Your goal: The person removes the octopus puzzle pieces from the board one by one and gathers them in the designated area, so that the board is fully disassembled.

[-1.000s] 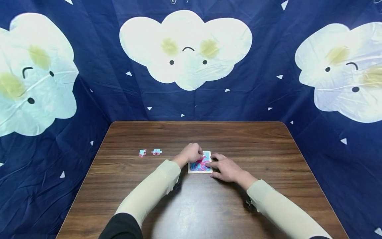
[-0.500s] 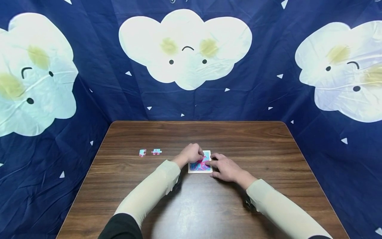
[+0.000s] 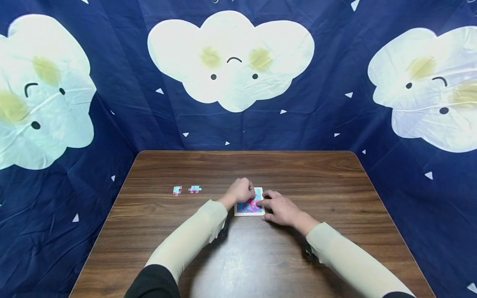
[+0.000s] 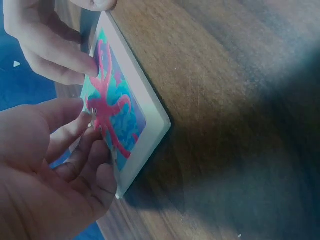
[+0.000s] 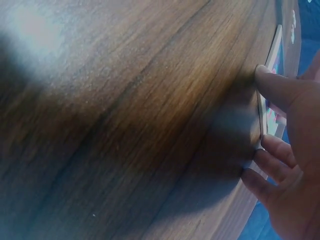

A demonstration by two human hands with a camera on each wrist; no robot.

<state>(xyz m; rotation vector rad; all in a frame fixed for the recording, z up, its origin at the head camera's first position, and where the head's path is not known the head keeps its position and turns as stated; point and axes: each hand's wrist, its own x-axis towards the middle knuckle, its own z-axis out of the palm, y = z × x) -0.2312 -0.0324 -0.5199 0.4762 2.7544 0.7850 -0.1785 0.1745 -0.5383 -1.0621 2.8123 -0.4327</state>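
A small jigsaw puzzle with a pink octopus picture (image 4: 120,110) lies flat in a white-rimmed tray (image 3: 249,215). My left hand (image 3: 242,189) reaches over its upper left part, fingers curled, thumb and fingertips pinching at a puzzle piece by the octopus's head. That piece is mostly hidden by the fingers. From the right comes my right hand (image 3: 284,210), its index finger resting on the picture. Its thumb (image 5: 272,82) touches the tray's near edge, and the other fingers are spread along the right edge.
Two loose jigsaw pieces, one (image 3: 177,190) beside another (image 3: 194,189), lie on the wooden table (image 3: 316,178) to the left of the tray. A dark blue curtain (image 3: 246,128) with cloud prints surrounds the table's back and sides.
My left hand has shifted very slightly over the picture, its fingers still at the same part. The right hand, tray and loose pieces stay put.
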